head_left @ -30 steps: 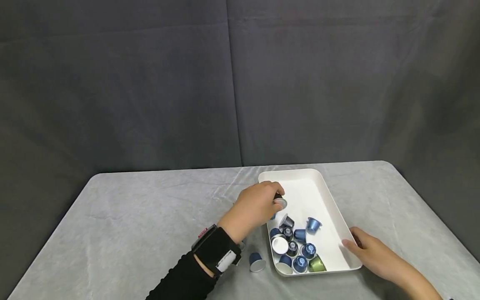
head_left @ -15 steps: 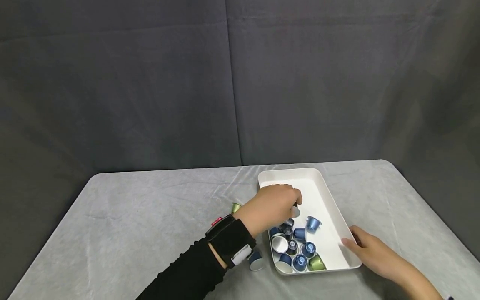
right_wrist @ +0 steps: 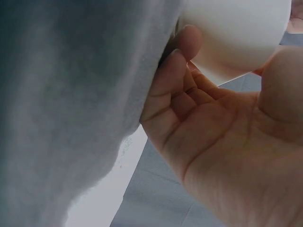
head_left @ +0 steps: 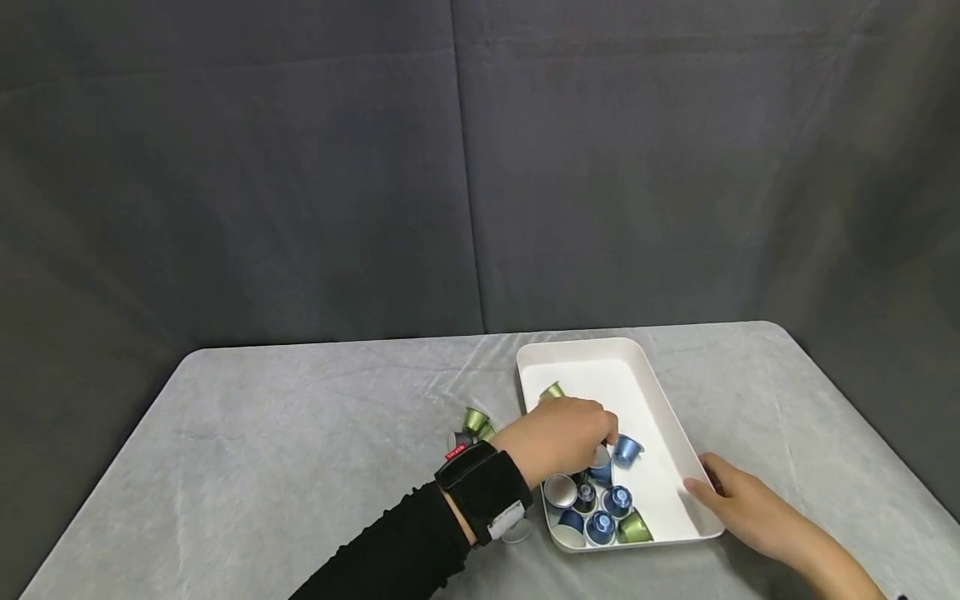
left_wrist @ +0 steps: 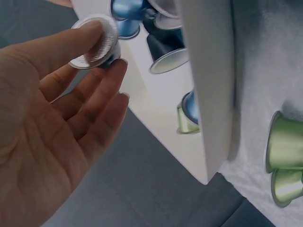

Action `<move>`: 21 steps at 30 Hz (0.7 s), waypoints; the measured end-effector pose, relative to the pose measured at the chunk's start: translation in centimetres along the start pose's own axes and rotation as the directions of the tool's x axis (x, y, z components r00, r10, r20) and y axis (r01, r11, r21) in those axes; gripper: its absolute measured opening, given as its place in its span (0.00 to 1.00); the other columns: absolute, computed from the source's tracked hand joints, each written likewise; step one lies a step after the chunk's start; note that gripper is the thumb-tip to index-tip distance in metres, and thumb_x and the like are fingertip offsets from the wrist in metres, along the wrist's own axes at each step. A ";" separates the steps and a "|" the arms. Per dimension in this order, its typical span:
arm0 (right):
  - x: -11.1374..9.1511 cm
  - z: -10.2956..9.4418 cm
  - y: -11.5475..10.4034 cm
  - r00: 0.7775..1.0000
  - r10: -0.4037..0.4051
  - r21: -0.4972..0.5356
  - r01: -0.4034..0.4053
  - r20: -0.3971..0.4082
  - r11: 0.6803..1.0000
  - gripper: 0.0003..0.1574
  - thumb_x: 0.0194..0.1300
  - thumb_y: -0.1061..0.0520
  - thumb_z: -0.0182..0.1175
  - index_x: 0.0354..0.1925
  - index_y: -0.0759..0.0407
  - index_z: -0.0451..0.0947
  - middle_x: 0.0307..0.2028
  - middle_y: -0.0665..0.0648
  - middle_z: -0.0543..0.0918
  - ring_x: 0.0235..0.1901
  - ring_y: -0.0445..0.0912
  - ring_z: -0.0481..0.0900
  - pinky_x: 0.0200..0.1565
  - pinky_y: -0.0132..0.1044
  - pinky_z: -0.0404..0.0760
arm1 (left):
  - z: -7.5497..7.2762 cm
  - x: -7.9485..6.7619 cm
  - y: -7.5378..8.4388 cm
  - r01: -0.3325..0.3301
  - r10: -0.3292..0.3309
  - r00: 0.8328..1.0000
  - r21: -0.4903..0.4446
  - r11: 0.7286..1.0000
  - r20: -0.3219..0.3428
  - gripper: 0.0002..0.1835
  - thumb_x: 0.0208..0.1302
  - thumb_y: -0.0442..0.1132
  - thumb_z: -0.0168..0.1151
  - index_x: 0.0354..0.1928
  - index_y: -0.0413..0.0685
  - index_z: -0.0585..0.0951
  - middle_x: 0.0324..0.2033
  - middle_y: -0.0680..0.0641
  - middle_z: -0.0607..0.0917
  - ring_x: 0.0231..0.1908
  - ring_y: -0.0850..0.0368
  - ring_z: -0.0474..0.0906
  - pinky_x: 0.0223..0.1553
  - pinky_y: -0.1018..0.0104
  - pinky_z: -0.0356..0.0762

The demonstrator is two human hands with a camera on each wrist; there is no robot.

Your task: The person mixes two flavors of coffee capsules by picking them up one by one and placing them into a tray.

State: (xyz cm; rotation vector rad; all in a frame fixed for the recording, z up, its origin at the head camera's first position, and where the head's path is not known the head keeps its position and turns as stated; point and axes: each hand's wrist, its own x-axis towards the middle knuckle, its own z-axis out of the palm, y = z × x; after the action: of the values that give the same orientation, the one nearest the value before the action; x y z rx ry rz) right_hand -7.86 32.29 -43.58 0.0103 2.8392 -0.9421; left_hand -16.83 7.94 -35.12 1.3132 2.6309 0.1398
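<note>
My left hand point(head_left: 558, 437) is over the left part of a shallow white tray point(head_left: 607, 379). Between thumb and fingers it pinches a coffee capsule point(left_wrist: 109, 35), whose silver foil lid faces the left wrist camera. Below lie several coffee capsules, among them a light blue one point(head_left: 627, 451), a dark blue one point(head_left: 617, 501) and a green one point(head_left: 634, 528). Another green capsule point(head_left: 552, 390) shows behind the hand. My right hand point(head_left: 746, 504) grips the tray's right side near the front corner, thumb at the rim and fingers curled against the outer wall point(right_wrist: 236, 33).
Left of the tray, green capsules point(head_left: 476, 419) lie grouped on the grey cloth-covered table point(head_left: 300, 433), partly behind the left wrist's black band point(head_left: 487, 487). One more capsule point(head_left: 517, 532) peeks out under that band. A dark grey curtain point(head_left: 337, 167) hangs behind the table.
My left hand has moved right and nearer over the tray with the pinched capsule. Green capsules behind it and beside the tray have come into view. The right hand stays at the tray's side.
</note>
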 end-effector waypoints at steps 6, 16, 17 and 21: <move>-0.1 0.0 -0.1 1.000 -0.005 -0.003 0.005 -0.006 1.000 0.15 0.75 0.51 0.54 0.47 0.64 0.70 0.30 0.52 0.74 0.34 0.46 0.70 0.32 0.35 0.69 | 1.0 0.8 -0.1 -0.017 0.017 1.000 0.020 1.000 0.002 0.11 0.65 0.42 0.67 0.49 0.57 0.84 0.42 0.59 0.84 0.38 0.68 0.76 0.45 0.70 0.74; 0.0 -0.2 -0.2 1.000 0.005 -0.009 -0.005 0.000 1.000 0.18 0.76 0.51 0.54 0.50 0.66 0.71 0.34 0.53 0.76 0.36 0.47 0.71 0.34 0.37 0.70 | 2.3 1.3 0.3 0.004 -0.004 1.000 0.206 0.979 0.003 0.04 0.65 0.44 0.68 0.40 0.55 0.84 0.32 0.56 0.84 0.32 0.64 0.77 0.34 0.69 0.76; 0.0 -0.2 -0.2 1.000 0.004 -0.007 -0.004 0.001 1.000 0.18 0.76 0.51 0.54 0.50 0.66 0.71 0.34 0.53 0.77 0.36 0.47 0.71 0.34 0.37 0.70 | 2.4 1.4 0.3 0.005 -0.006 1.000 0.210 0.978 0.004 0.04 0.65 0.44 0.68 0.40 0.56 0.84 0.32 0.56 0.84 0.32 0.64 0.77 0.34 0.69 0.76; -0.1 -0.1 -0.2 1.000 -0.006 -0.003 0.006 -0.002 1.000 0.16 0.75 0.51 0.54 0.48 0.64 0.71 0.31 0.52 0.74 0.35 0.47 0.71 0.33 0.36 0.69 | 2.5 1.4 0.6 0.006 -0.008 1.000 0.216 0.976 0.009 0.03 0.64 0.42 0.67 0.39 0.56 0.84 0.33 0.56 0.84 0.33 0.63 0.78 0.36 0.69 0.76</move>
State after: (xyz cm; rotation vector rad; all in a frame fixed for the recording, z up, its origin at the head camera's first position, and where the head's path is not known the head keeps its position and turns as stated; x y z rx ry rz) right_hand -7.76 32.17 -43.34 0.0023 2.8434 -0.9401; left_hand -16.63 9.36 -37.67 1.3634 2.7042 -0.1580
